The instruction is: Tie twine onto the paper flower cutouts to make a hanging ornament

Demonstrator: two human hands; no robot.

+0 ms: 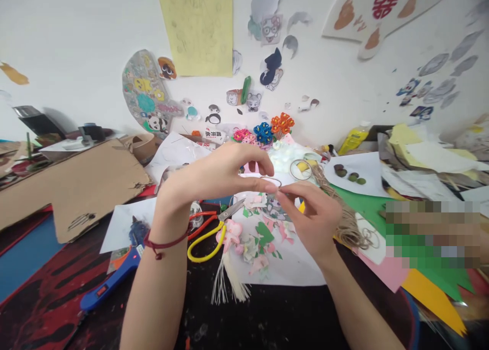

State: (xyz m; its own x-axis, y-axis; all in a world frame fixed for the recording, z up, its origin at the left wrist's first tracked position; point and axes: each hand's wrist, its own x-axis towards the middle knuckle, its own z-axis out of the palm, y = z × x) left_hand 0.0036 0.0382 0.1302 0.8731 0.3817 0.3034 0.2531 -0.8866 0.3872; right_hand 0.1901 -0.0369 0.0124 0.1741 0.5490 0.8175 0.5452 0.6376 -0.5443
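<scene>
My left hand (244, 167) and my right hand (313, 215) meet at the fingertips over the middle of the table. Between them runs a thin brownish cord (274, 180), curved in a small loop; whether it is string or wire I cannot tell. Both hands pinch it, the left with the wrist bent over. Below lies a white sheet (305, 273) with pink and green paper scraps (264, 235). Scissors (208, 240) with red and yellow handles rest left of the scraps. Beside them is a pink flower-like piece (230, 233) with a cream tassel (231, 284).
A blue glue gun (110, 289) lies at the left, near cardboard (95, 182). Coiled twine (349, 227) and coloured paper (385, 268) are at the right. Behind my hands stand orange and blue flowers (263, 132) and a yellow bottle (353, 138).
</scene>
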